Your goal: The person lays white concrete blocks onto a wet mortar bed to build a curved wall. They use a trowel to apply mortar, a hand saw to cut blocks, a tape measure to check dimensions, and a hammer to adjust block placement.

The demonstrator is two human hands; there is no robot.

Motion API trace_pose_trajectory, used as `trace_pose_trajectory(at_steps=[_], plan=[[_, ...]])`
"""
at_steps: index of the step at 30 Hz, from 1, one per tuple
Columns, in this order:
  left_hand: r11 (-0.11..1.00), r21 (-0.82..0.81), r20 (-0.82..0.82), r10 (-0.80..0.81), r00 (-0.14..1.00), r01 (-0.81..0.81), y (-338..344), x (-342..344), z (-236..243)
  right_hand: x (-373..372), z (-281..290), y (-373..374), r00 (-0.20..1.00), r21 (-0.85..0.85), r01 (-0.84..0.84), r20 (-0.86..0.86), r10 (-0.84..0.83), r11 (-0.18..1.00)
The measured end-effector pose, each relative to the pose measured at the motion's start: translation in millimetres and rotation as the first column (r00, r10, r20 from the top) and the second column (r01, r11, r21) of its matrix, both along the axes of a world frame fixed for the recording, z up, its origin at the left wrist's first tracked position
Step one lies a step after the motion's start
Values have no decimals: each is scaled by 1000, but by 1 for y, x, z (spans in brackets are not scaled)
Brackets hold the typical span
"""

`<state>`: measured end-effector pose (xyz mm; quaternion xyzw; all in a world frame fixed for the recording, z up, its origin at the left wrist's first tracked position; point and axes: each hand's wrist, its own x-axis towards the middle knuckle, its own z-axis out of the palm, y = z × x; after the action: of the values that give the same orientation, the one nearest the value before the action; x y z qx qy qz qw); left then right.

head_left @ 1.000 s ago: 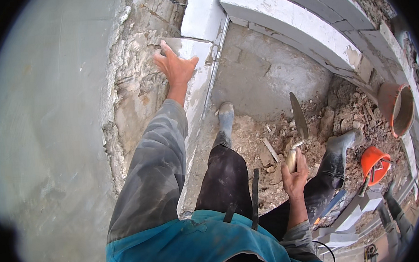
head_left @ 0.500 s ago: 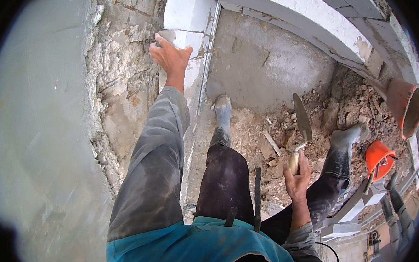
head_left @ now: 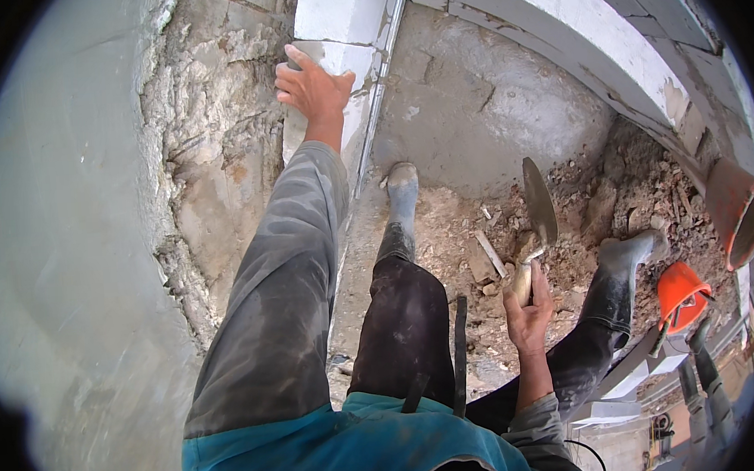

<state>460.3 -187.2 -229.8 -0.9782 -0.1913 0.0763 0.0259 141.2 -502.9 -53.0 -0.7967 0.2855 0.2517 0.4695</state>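
Note:
My left hand [head_left: 316, 91] straddles the top of a white block [head_left: 345, 60] in a low wall, its fingers at the left edge and its thumb toward the right. Grey mortar smears that block's surface, and another white block [head_left: 342, 9] adjoins it at the far end. Held by its pale handle in my right hand [head_left: 530, 312] is a pointed trowel [head_left: 540, 204]. The blade points away from me, above the rubble and touching nothing that I can make out.
A straight metal strip [head_left: 378, 84] runs along the wall's right side. Broken rubble [head_left: 454, 231] lies around my boots. To the right are an orange bucket [head_left: 732, 209] and an orange helmet-like container [head_left: 681, 290] with tools. Smooth grey cement [head_left: 67, 254] spreads at left.
The trowel and my right hand have shifted slightly left and toward me. My left hand stays on the block while the whole view has tilted a little.

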Motion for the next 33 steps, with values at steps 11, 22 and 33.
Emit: trace_pose_trajectory(at_steps=[11, 22, 33], plan=[[941, -318, -39, 109, 993, -116, 38, -17, 14, -2, -11, 7, 988, 85, 102, 108, -111, 991], [820, -516, -93, 233, 968, -247, 70, -41, 13, 36, 1, 103, 972, 234, 217, -142, -188, 948], [735, -612, -93, 299, 950, -291, 61, -42, 19, 111, -34, 214, 937, 313, 338, -26, -348, 888]])
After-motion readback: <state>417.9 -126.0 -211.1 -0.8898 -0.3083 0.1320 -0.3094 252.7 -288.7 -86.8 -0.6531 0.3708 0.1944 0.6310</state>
